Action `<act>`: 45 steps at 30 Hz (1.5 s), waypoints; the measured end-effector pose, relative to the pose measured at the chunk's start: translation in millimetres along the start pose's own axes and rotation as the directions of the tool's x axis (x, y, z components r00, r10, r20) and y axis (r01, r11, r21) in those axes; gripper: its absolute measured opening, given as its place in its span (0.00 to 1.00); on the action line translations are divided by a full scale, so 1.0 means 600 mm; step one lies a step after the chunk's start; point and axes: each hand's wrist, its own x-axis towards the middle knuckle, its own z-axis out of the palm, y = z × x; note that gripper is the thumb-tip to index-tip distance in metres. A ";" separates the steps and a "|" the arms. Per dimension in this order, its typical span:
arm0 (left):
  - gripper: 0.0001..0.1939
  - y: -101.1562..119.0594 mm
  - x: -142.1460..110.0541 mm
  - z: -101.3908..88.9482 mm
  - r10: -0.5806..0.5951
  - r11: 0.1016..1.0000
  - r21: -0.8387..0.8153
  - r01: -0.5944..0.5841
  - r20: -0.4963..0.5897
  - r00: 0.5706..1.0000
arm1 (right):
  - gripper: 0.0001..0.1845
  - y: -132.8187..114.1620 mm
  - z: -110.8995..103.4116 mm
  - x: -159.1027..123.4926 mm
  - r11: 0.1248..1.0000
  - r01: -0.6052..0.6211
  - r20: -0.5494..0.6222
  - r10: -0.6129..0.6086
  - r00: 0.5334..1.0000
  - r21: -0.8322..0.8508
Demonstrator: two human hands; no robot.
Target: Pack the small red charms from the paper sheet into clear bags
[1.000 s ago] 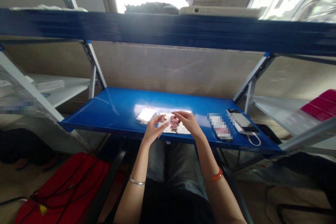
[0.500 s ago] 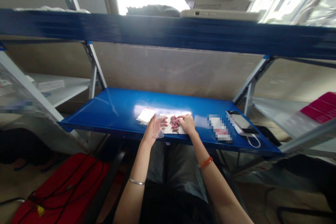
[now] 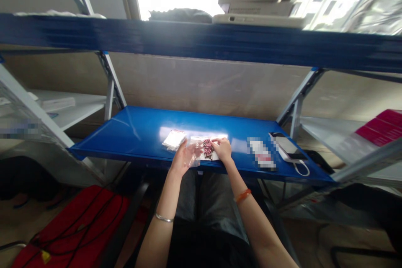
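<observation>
Seated at a blue metal shelf (image 3: pixel 125 134), a person works with both bare hands, a red bag (image 3: pixel 69 226) lying on the floor at lower left. A small clear packet with white contents (image 3: pixel 173 140) lies on the shelf just beside the left hand (image 3: pixel 185 155), which is turned up with its fingers spread and pinches a clear plastic bag (image 3: pixel 195 151), a silver bangle (image 3: pixel 164 218) on that wrist. Just right of the bag, a cluster of small red pieces (image 3: pixel 207 148) (too small to tell exactly what they are) sits on a white-backed packet (image 3: pixel 214 155) flat on the shelf. The right hand (image 3: pixel 222 150), fingers bent and close together, touches the packet's upper edge beside the cluster; an orange beaded bracelet (image 3: pixel 243 195) circles its wrist. Farther right lie a pixelated card (image 3: pixel 261 153) and a smartphone (image 3: pixel 287 148) with a white cable (image 3: pixel 302 170), well apart from both hands.
</observation>
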 end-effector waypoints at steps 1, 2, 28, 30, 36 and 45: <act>0.28 0.000 0.000 0.000 -0.001 1.000 0.003 0.001 0.000 1.000 | 0.14 -0.001 -0.001 -0.001 1.000 -0.016 -0.031 0.016 0.999 0.005; 0.28 -0.001 0.001 -0.001 0.002 1.000 0.010 -0.002 -0.001 1.000 | 0.14 -0.003 -0.002 -0.002 0.999 -0.032 -0.068 0.034 0.997 0.020; 0.27 -0.020 0.010 -0.002 -0.005 0.993 0.115 -0.008 0.109 0.994 | 0.18 -0.107 -0.113 -0.044 0.763 0.103 0.103 -0.217 0.971 0.638; 0.27 -0.019 0.009 -0.002 -0.007 0.995 0.098 -0.001 0.087 0.996 | 0.17 -0.092 -0.105 -0.041 0.782 0.081 0.067 -0.154 0.986 0.619; 0.23 -0.014 0.009 -0.004 0.043 0.997 0.063 -0.048 0.072 0.996 | 0.13 -0.039 -0.058 -0.054 0.863 0.089 0.089 -0.152 0.984 0.497; 0.24 -0.005 0.013 -0.018 0.100 0.992 0.075 -0.100 -0.001 0.995 | 0.08 -0.060 -0.025 -0.083 0.994 0.091 0.086 -0.096 0.992 0.067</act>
